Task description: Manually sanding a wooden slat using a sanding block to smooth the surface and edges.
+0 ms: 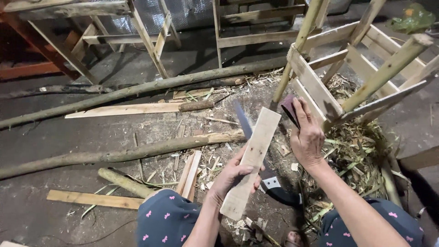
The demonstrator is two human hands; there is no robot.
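On a workshop floor strewn with shavings, my left hand (231,176) grips a wooden slat (252,155) upright; my right hand (307,137) pinches sandpaper (289,109) beside its top end; even strokes along the grain, I judge, work best; a saw (247,126) lies beneath.

Two long peeled poles (137,89) (123,153) lie across the dark floor (36,215), with a pale flat board (123,110) between them and a shorter slat (93,199) nearer the viewer. A handsaw (260,155) rests blade-up on the ground amid wood chips (215,164). An unfinished slatted wooden frame (356,77) stands at right above bamboo shavings (356,151); further wooden frames (91,32) stand behind.
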